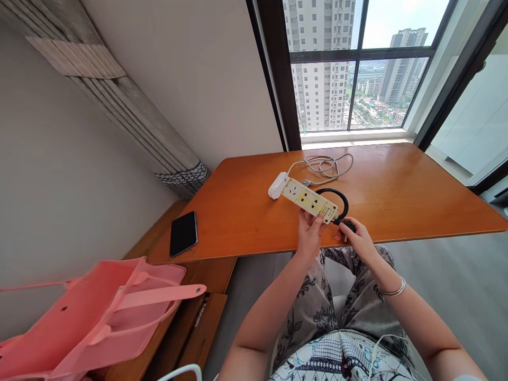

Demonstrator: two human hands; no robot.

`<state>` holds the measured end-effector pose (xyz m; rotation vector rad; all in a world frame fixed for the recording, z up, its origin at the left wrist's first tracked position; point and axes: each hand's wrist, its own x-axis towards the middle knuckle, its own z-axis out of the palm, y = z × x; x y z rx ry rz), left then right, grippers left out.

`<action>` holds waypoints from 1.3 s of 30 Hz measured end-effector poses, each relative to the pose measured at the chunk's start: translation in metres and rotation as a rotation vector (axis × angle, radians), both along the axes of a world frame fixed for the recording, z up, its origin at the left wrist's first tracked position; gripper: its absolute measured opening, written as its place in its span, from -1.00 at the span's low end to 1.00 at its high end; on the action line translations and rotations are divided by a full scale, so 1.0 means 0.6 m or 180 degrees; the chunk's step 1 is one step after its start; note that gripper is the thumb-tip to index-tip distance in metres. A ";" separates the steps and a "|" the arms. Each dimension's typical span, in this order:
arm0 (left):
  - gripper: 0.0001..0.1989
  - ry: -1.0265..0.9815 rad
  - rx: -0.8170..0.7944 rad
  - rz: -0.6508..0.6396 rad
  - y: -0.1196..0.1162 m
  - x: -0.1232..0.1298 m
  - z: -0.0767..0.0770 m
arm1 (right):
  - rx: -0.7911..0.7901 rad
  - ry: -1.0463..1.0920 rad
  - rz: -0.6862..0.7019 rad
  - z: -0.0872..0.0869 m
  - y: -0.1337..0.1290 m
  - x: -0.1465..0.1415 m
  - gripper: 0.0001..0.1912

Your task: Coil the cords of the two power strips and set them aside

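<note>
Power strip [304,197] slants away to the left in the left hand [309,233]

The strip's long axis runs diagonally above the worktop [246,211]: its far end, with a white adapter [278,185] attached, points forward and left, and its near end lies back and to the right, close to the front edge. The socket face is turned up.

The left hand's fingers grasp the strip near that near end, the thumb on the side nearer the person. Just to the right, the right hand [363,243] has its fingers closed on a black plug-like piece [349,226], beside the strip's near end. A black cable [346,201] loops there and passes behind the strip, which hides part of it.

The right fingers cover much of the black piece, so its shape is hard to make out. The strip's small print is unreadable, and whether its far end touches the worktop cannot be told.
</note>
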<state>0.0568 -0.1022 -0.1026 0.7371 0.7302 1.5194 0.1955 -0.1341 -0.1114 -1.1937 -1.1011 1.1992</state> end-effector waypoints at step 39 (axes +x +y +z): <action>-0.43 0.0172 -0.0141 0.0281 0.000 0.001 -0.033 | 0.1781 -0.3468 -0.0078 -0.013 -0.024 0.031 -0.72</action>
